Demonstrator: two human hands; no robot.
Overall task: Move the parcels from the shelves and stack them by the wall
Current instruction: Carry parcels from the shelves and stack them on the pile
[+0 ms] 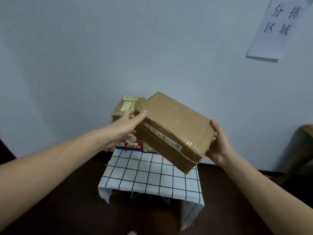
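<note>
Brown parcel (174, 119) in 2 hands (126, 123) (219, 143) partly hides stacked parcels (126, 106).

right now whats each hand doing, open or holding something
left hand: grips the left end of the brown parcel.
right hand: grips the right end of the same parcel.

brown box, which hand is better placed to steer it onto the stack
Left, probably. The left hand holds the brown box at the end beside the green-taped parcel on the stack; the right hand holds the opposite end.
</note>
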